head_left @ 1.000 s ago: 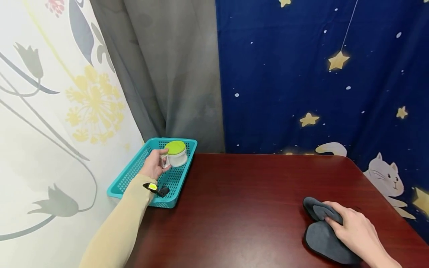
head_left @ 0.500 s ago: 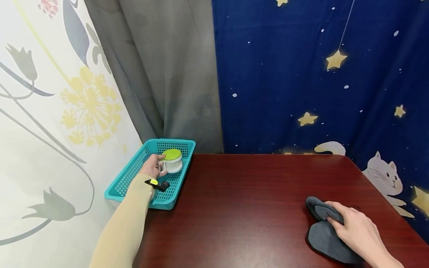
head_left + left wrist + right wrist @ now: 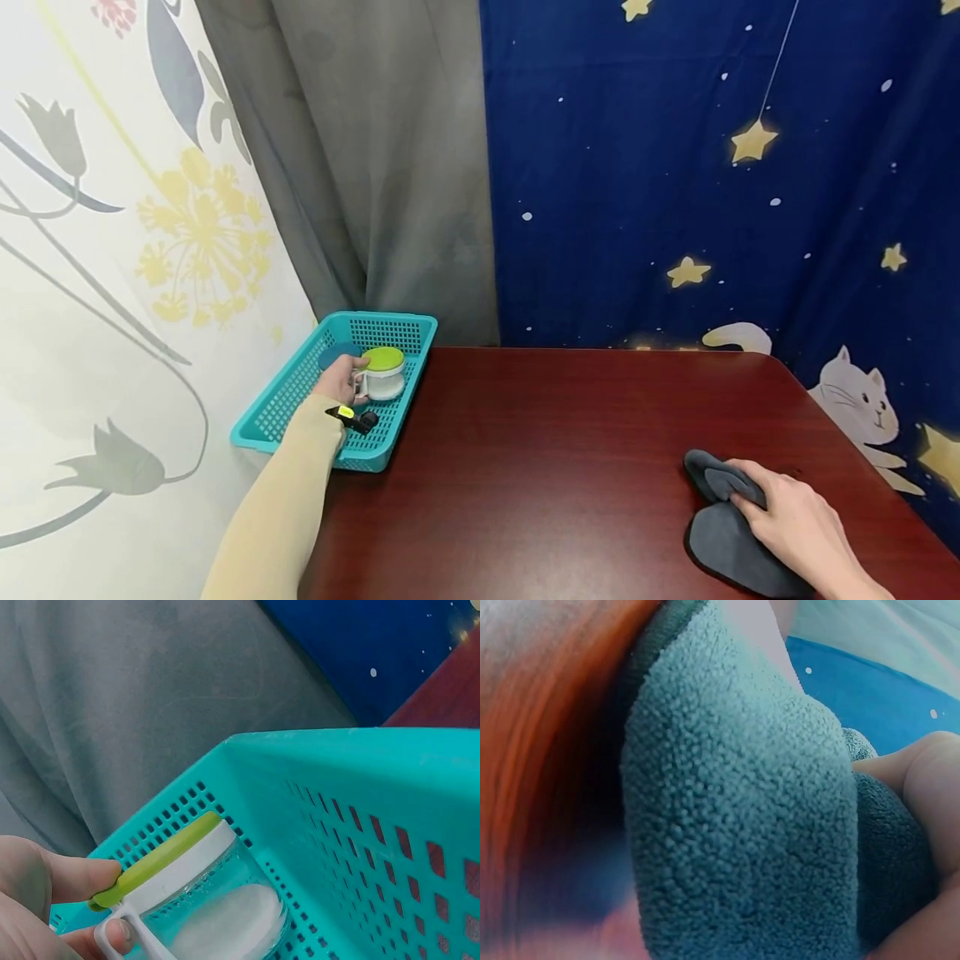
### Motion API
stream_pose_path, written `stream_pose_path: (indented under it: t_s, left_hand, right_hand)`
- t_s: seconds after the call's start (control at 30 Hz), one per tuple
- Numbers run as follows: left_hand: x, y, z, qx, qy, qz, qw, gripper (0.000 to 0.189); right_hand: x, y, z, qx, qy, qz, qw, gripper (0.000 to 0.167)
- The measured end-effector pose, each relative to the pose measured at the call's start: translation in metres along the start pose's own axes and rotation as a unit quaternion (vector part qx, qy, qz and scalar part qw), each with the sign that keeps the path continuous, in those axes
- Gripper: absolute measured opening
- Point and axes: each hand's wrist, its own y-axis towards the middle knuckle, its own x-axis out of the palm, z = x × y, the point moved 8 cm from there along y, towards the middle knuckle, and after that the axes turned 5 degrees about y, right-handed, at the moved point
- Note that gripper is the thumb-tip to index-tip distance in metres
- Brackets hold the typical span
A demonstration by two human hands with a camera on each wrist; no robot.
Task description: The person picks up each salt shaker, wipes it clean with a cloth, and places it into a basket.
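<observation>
A clear seasoning jar point(image 3: 385, 383) with a green lid, a white collar and white contents stands inside the turquoise basket point(image 3: 397, 437). My left hand point(image 3: 341, 379) pinches it by the white handle, thumb against the lid point(image 3: 169, 859). Whether its base touches the basket floor, I cannot tell. Behind that hand, a blue round thing point(image 3: 340, 354) shows in part. Over on the right, my right hand point(image 3: 802, 521) grips a folded grey cloth point(image 3: 738, 542) lying on the table. Close up, the right wrist view shows the cloth's fuzzy pile point(image 3: 742, 802).
The dark red wooden table point(image 3: 540, 450) spreads between the hands, its right corner rounded. A grey curtain point(image 3: 420, 167) and a blue star-patterned curtain point(image 3: 615, 167) hang behind it. A white floral curtain point(image 3: 127, 333) borders the basket on the left.
My left hand has lowered the jar in the basket and drawn it slightly nearer. The blue round thing has come into view behind it. The right hand stays on the cloth.
</observation>
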Motion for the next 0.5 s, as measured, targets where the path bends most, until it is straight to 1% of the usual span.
stream_pose_path:
  t_s: [0.07,0.13,0.23,0.33,0.43,0.5]
  left_hand:
    - [0.001,0.002,-0.001,-0.001,0.0,0.0,1.0,0.053]
    - [0.002,0.003,-0.001,0.002,0.012,0.004,0.9999,0.05]
    - [-0.001,0.003,0.0,0.009,0.043,0.029,0.9986,0.043]
    - [-0.006,0.001,0.0,0.015,0.078,0.056,0.9953,0.033]
    - [-0.01,0.001,-0.002,0.016,0.104,0.069,0.9921,0.026]
    - [-0.013,0.002,-0.002,0.018,0.12,0.079,0.9895,0.025]
  right_hand:
    - [0.004,-0.001,0.003,0.003,0.005,-0.008,0.9999,0.045]
    - [0.009,-0.001,0.005,0.008,0.009,-0.02,0.9997,0.045]
    - [0.016,-0.001,0.008,0.016,0.012,-0.032,0.9993,0.046]
    - [0.022,0.0,0.01,0.023,0.015,-0.047,0.9985,0.047]
    - [0.025,0.0,0.012,0.029,0.018,-0.06,0.9976,0.047]
    - [0.025,0.0,0.012,0.03,0.019,-0.063,0.9974,0.047]
